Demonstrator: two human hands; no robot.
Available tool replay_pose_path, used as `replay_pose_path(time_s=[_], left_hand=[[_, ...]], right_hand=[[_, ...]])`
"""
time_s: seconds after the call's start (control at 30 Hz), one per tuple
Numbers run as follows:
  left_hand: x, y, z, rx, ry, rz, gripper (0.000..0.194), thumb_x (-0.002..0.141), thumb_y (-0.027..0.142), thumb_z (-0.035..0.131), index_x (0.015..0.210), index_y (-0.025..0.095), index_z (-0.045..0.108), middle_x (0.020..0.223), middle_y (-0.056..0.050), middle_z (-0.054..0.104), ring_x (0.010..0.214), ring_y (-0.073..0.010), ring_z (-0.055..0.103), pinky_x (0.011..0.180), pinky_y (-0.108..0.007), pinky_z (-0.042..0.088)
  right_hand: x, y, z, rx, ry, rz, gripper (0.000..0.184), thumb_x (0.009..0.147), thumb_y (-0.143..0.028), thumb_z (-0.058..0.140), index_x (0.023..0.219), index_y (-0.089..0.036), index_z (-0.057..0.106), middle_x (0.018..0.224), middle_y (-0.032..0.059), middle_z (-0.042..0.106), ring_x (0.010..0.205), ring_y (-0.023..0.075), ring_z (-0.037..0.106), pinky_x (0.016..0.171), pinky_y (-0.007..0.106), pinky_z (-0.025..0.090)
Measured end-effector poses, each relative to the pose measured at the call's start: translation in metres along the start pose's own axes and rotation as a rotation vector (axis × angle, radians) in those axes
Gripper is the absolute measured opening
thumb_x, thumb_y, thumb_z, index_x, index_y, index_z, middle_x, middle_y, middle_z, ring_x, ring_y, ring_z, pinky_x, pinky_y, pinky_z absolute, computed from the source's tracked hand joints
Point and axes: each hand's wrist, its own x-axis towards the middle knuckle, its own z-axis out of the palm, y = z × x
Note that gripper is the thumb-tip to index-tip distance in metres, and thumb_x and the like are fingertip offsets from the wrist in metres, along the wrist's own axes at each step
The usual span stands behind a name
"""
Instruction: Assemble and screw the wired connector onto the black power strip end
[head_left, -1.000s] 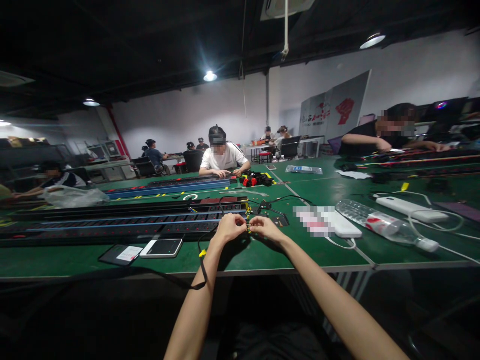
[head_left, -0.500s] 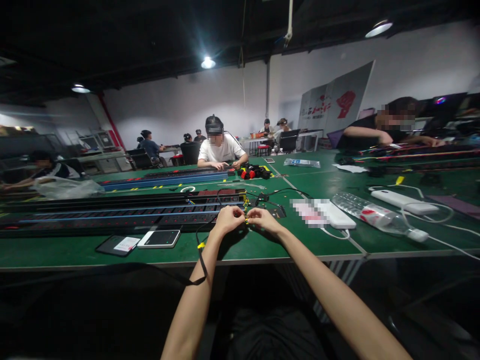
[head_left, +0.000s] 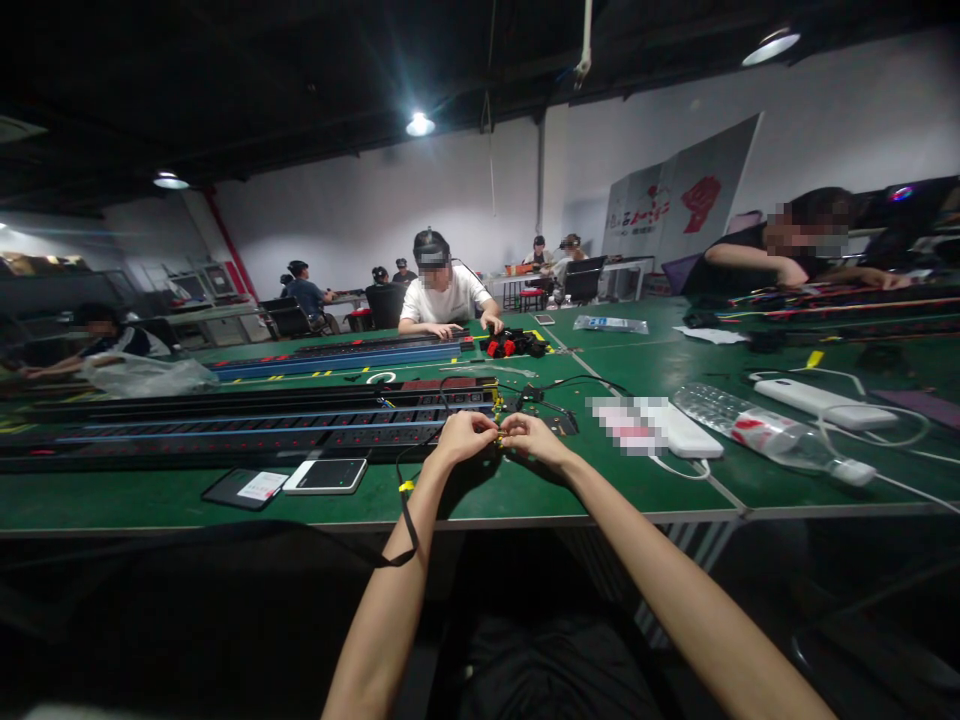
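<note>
At the right end of a long black power strip [head_left: 360, 437] with rows of sockets, my left hand [head_left: 466, 437] is closed in a pinch. My right hand [head_left: 535, 441] pinches opposite it, fingertips almost meeting the left ones. Small yellowish bits show between the fingers, too tiny to name. A black cable [head_left: 411, 520] with a yellow tag hangs by my left forearm. Just beyond my hands lie a black connector with wire [head_left: 531, 394] and yellow pieces at the strip's end.
A dark phone-like slab [head_left: 232, 487] and a white-edged phone [head_left: 326, 476] lie left of my arms. To the right are a white power bank [head_left: 694, 432], a plastic bottle [head_left: 772, 430] and white cables. Across the green table [head_left: 600, 365], a co-worker [head_left: 442, 290] handles black and red parts [head_left: 512, 343].
The view has shifted slightly, so everything sits a little further right. My hands keep their pinch at the same spot. The co-worker opposite has moved one hand to the black and red parts.
</note>
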Motion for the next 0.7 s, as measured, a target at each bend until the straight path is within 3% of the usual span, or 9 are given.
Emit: replay_pose_path(time_s=[0.17, 0.33, 0.5, 0.7], left_hand=[[-0.004, 0.007, 0.001, 0.015, -0.04, 0.024, 0.029, 0.081, 0.039, 0.06, 0.092, 0.02, 0.079, 0.086, -0.004, 0.076, 0.077, -0.0181, 0.068, 0.071, -0.024, 0.05], [-0.006, 0.014, 0.002, 0.06, 0.0, 0.045, 0.029, 0.081, 0.038, 0.059, 0.094, 0.022, 0.079, 0.089, -0.003, 0.076, 0.081, -0.0191, 0.068, 0.075, -0.025, 0.049], [-0.003, 0.012, 0.003, 0.027, 0.0, 0.038, 0.032, 0.083, 0.037, 0.056, 0.102, 0.022, 0.077, 0.094, -0.003, 0.076, 0.084, -0.0193, 0.068, 0.077, -0.026, 0.049], [-0.003, 0.01, 0.005, 0.033, -0.013, 0.022, 0.032, 0.081, 0.033, 0.055, 0.1, 0.02, 0.077, 0.091, -0.004, 0.076, 0.081, -0.0189, 0.068, 0.076, -0.025, 0.049]], right_hand=[[0.001, 0.003, 0.001, 0.022, 0.015, 0.005, 0.038, 0.057, -0.031, 0.079, 0.086, -0.017, 0.056, 0.061, -0.0034, 0.06, 0.048, 0.007, 0.044, 0.047, 0.02, 0.028], [0.001, 0.005, 0.002, 0.015, 0.024, 0.0, 0.039, 0.059, -0.031, 0.075, 0.089, -0.018, 0.053, 0.058, -0.0055, 0.058, 0.045, 0.0062, 0.04, 0.045, 0.02, 0.026], [0.001, 0.008, 0.006, 0.034, 0.041, -0.032, 0.04, 0.062, -0.033, 0.073, 0.09, -0.021, 0.048, 0.053, -0.0094, 0.054, 0.04, 0.006, 0.038, 0.043, 0.019, 0.024], [0.002, 0.012, 0.01, 0.015, 0.076, -0.037, 0.039, 0.063, -0.035, 0.072, 0.09, -0.021, 0.047, 0.055, -0.0075, 0.057, 0.041, 0.0066, 0.039, 0.043, 0.019, 0.026]])
